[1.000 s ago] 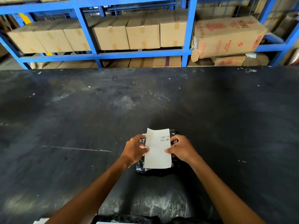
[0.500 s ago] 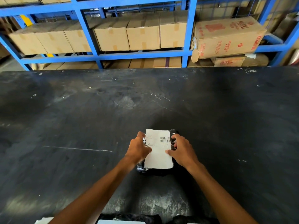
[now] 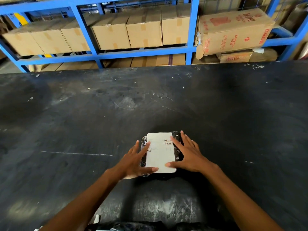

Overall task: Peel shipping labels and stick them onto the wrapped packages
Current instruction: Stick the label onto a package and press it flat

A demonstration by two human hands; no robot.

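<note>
A white shipping label with barcodes lies flat on top of a small package wrapped in black plastic, which rests on the black table near me. My left hand lies flat with fingers spread over the label's left edge. My right hand lies flat with fingers spread over its right edge. Both palms press down; neither hand grips anything. Most of the package is hidden under the label and hands.
More black wrapped material and a bit of white paper show at the near table edge. Beyond the far edge stands a blue rack with brown cartons and a stretch-film box.
Both hands held the label by its sides with closed fingers; now the fingers are spread flat and the label lies pressed down on the package.
</note>
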